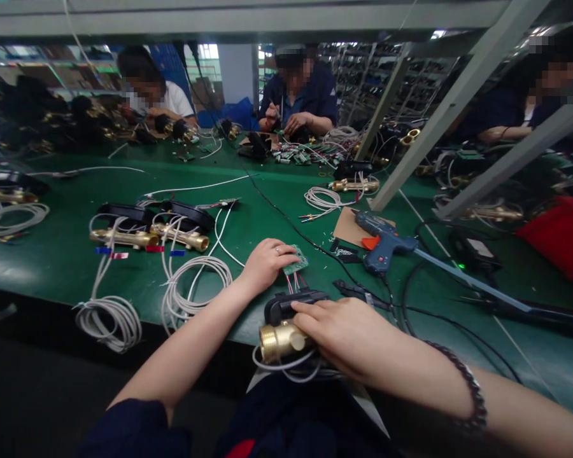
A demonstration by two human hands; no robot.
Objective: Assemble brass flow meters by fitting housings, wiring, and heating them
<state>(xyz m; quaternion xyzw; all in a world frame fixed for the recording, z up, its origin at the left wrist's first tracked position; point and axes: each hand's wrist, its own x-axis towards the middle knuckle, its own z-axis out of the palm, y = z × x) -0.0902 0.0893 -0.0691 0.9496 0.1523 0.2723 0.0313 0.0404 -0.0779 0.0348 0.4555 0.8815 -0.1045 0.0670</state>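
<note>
My left hand (268, 266) is closed on the edge of a small green circuit board (297, 261), just above the bench. Thin red and white wires (295, 283) run from the board down to a black plastic housing (286, 305). This housing sits on a brass pipe fitting (279, 341) with a threaded end, at the bench's near edge. My right hand (344, 331) is wrapped over the right part of the fitting and housing; its thumb and the far end are hidden. A pale cable loops below the brass.
Left of my hands lie brass fittings (124, 238) with coiled grey cables (112, 323). A blue glue gun (386, 242) rests at right by a cardboard piece (346, 227). Slanted metal posts (439, 111) cross the right side. Co-workers (298, 89) sit opposite.
</note>
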